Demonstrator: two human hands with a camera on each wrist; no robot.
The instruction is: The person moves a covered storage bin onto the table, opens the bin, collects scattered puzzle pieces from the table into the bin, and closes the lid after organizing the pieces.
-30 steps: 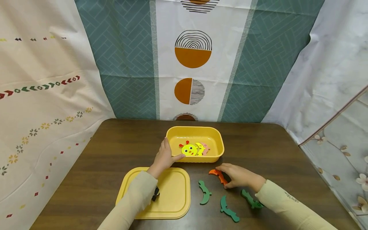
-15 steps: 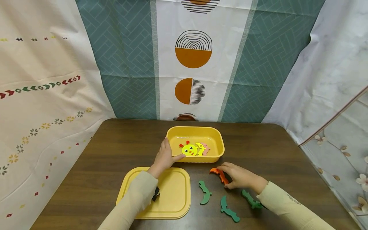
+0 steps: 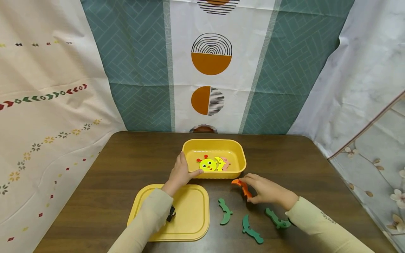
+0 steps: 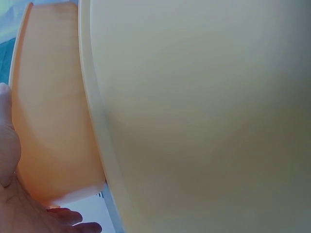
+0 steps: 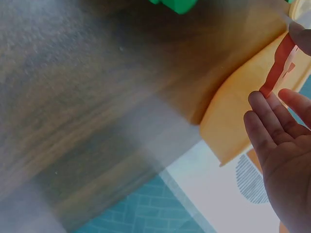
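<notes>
In the head view my left hand (image 3: 179, 174) rests at the left front corner of a yellow bin (image 3: 235, 151), its fingers along the outer side and the thumb over the front rim. The left wrist view shows this hand spread against the bin's outer wall (image 4: 56, 107). My right hand (image 3: 265, 189) pinches an orange crescent-shaped puzzle piece (image 3: 245, 189) between thumb and fingertips, just in front of the bin. The right wrist view has this orange piece (image 5: 277, 68) held by its two ends. A yellow caterpillar-face piece (image 3: 207, 165), a yellow crescent (image 3: 219, 163) and a pink piece (image 3: 225, 163) lie inside the bin.
Three green curved pieces lie on the table: one beside the lid (image 3: 225, 211), another nearer the front (image 3: 251, 230), a third by the right sleeve (image 3: 277, 219). The yellow lid (image 3: 190, 225) lies under my left forearm. A patterned curtain (image 3: 139, 70) hangs behind the table.
My right hand has moved slightly toward the bin with the orange piece in its pinch. My left hand has stayed at the bin's corner.
</notes>
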